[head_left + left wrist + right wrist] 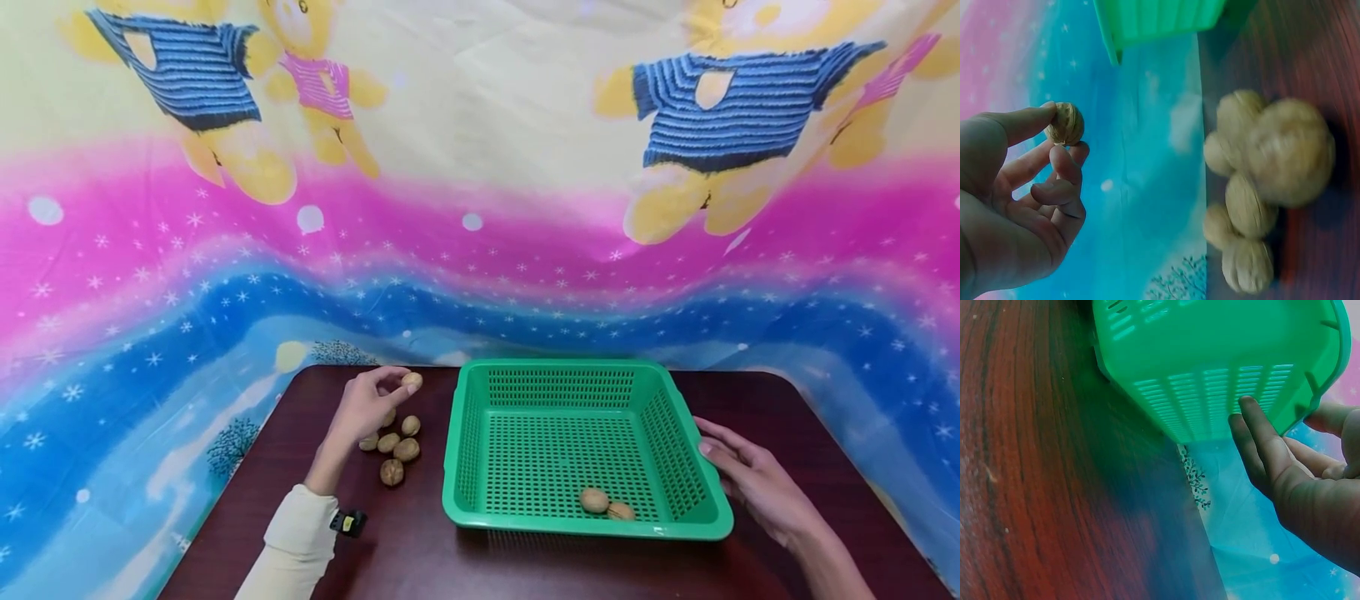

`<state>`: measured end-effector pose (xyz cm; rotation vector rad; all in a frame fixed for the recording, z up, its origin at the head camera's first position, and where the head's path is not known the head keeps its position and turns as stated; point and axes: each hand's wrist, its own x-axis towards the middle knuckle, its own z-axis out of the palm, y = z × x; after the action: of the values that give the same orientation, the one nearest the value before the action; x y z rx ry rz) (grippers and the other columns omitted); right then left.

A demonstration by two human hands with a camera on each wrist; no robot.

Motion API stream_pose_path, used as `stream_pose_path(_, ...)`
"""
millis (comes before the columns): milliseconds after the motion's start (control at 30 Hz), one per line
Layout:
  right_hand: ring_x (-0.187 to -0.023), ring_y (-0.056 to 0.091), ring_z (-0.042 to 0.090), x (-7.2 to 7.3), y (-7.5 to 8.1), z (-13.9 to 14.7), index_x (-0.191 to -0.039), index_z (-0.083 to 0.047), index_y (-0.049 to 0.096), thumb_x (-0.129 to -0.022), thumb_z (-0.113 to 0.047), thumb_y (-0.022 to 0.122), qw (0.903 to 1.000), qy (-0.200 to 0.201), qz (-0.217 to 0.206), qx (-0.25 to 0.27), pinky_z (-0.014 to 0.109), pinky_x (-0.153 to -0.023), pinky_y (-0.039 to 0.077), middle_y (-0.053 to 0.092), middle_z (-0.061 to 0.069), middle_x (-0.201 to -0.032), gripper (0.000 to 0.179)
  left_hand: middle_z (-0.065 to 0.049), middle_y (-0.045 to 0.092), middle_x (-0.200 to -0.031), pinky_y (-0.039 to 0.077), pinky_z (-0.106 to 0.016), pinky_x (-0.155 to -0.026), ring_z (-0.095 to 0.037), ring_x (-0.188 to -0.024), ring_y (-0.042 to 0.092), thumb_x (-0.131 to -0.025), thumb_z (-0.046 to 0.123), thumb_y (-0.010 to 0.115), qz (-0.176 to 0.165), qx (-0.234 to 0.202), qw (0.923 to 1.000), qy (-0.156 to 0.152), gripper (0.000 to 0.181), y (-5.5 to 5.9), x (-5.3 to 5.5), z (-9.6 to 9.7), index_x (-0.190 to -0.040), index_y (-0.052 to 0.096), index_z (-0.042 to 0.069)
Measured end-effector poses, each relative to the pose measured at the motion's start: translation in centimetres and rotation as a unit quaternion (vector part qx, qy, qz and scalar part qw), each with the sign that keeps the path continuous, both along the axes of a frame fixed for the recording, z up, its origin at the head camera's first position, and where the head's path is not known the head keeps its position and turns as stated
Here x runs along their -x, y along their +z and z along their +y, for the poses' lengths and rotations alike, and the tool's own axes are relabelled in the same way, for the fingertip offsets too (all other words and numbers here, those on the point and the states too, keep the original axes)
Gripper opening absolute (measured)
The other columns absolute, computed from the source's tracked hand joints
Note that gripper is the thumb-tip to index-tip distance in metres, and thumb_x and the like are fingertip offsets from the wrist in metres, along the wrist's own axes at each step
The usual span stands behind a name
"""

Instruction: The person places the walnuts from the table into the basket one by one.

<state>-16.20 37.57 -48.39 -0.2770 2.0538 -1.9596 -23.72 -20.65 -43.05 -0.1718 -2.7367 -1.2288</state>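
Note:
My left hand (pixel 369 406) pinches a walnut (pixel 1067 124) between thumb and fingertips, raised above the left part of the table. Below it lies a loose group of several walnuts (pixel 388 443), partly hidden by the hand in the head view. At the right side of a green plastic basket (pixel 585 528), my right hand (pixel 763 483) holds the rim. Its thumb is at the rim and its other fingers (pixel 1260 434) lie against the slotted outer wall. Two walnuts (pixel 595 500) rest inside the basket, near its front right.
A dark reddish-brown table (pixel 397 558) carries everything. Behind it hangs a printed cloth (pixel 480 242) with bears and snowflakes, close to the table's back edge. A small black device (pixel 349 523) is on the left wrist beside the white sleeve (pixel 296 533).

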Motion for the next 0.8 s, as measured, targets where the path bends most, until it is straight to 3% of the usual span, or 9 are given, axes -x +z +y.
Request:
stream_pose_path(200,-0.116,0.078,0.019,0.0,0.1,0.1,-0.171,0.002,0.001,-0.119,-0.02,0.039,1.0,0.006,0.001,0.004,0.042,-0.089,0.065,0.069,-0.024,-0.137,0.068,-0.006,0.079,-0.111,0.051,-0.033,-0.066,-0.015,-0.075,0.065,-0.1,0.035,0.079,0.014,-0.005,0.9996,-0.025,0.038,0.5,-0.2,2.4,-0.134,0.076,0.019)
stream_pose_path(400,-0.116,0.077,0.017,0.0,0.0,0.1,-0.172,0.001,0.003,-0.119,-0.019,0.04,1.0,0.005,0.003,0.002,0.041,-0.089,0.065,0.069,-0.024,-0.137,0.067,-0.004,0.077,-0.102,0.05,-0.033,-0.064,-0.015,-0.076,0.064,-0.101,0.034,0.078,0.016,-0.021,0.9981,-0.055,0.037,1.2,-0.6,5.0,-0.134,0.075,0.019)
stream_pose_path(533,-0.116,0.077,0.016,0.0,0.0,0.2,-0.172,0.0,0.004,-0.119,-0.019,0.04,1.0,0.001,0.004,0.0,0.039,-0.089,0.065,0.069,-0.024,-0.137,0.067,-0.003,0.077,-0.104,0.051,-0.031,-0.063,-0.013,-0.077,0.064,-0.101,0.032,0.078,0.018,-0.022,0.9964,-0.08,0.038,1.4,-0.8,6.7,-0.136,0.075,0.017)
stream_pose_path(800,-0.116,0.077,0.014,0.1,0.0,0.1,-0.172,0.001,0.007,-0.119,-0.019,0.041,0.9999,-0.005,0.012,-0.009,0.036,-0.089,0.065,0.068,-0.025,-0.137,0.066,0.0,0.075,-0.101,0.046,-0.029,-0.058,-0.012,-0.068,0.059,-0.102,0.029,0.077,0.005,-0.029,0.9913,-0.128,0.031,1.0,-0.7,10.4,-0.132,0.076,0.021)
